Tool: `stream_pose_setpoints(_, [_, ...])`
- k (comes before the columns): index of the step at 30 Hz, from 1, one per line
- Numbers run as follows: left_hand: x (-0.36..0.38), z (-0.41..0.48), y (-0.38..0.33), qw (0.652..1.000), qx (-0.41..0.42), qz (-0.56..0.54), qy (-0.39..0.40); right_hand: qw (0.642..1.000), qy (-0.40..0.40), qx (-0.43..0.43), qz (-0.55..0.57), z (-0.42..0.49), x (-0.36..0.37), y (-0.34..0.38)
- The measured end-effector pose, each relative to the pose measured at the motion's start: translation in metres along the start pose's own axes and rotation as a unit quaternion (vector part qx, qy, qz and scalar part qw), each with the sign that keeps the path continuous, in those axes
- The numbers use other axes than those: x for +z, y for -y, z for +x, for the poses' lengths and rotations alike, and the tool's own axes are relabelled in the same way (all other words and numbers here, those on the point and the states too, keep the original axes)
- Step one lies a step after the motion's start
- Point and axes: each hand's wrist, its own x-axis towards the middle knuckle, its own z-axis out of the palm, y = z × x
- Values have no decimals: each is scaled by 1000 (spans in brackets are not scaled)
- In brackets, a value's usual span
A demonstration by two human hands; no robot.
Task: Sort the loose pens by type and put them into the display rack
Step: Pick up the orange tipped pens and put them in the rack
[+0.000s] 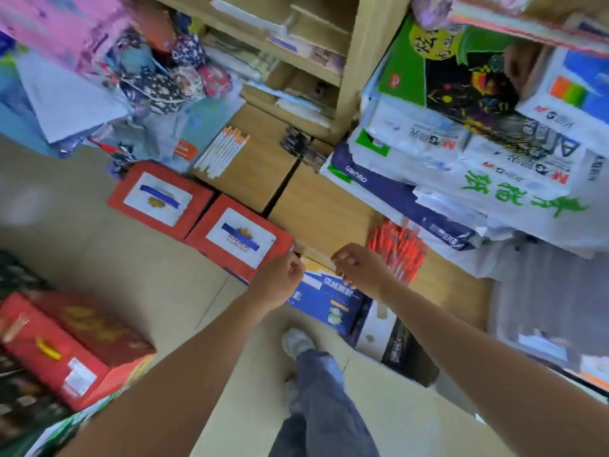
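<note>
Two red boxes on floor against counter's left side. White pens with orange caps bundled at counter's far left corner. Left hand at counter's near edge, fingers curled tight; whether it grips anything cannot tell, blurred. Black pens heaped at far edge. Right hand just beside left, fingers loosely curled, grasping nothing. Red pens piled near right hand, against stacked paper reams.
</note>
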Motion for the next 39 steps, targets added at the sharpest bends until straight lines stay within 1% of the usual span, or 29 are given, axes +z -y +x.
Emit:
stream_pose_setpoints(4, [-48,28,44,999,-35,-1,-13,999,21,22,10,51,33,36])
stream_pose_setpoints(8, [-99,71,74,997,-62,-11,-46,999,31,38,15,108,58,75])
stream_pose_setpoints(14, [-172,131,101,996,-66,-16,-55,996,49,73,31,193,87,130])
stream_pose_setpoints(20, [-225,195,138,997,-61,14,-55,996,47,61,36,271,113,169])
stream_pose_setpoints(23, [-240,228,159,996,-58,20,-62,997,46,54,20,302,129,180])
stream_pose_setpoints(26, [-246,263,179,997,-48,43,-45,998,35,52,-5,331,144,186])
stream_pose_setpoints(29, [-251,290,190,998,-39,39,-31,997,24,33,-60,362,160,187])
stream_pose_setpoints(33, [-251,319,203,997,-24,69,-9,990,28,14,-140,393,180,186])
stream_pose_setpoints(35, [-251,331,210,996,-26,87,-15,987,20,3,-159,405,188,190])
stream_pose_setpoints(37, [-251,340,214,993,-28,114,-30,985,-5,-9,-170,417,196,192])
stream_pose_setpoints(39, [-251,346,216,988,-21,145,-41,983,-31,-3,-183,425,202,192])
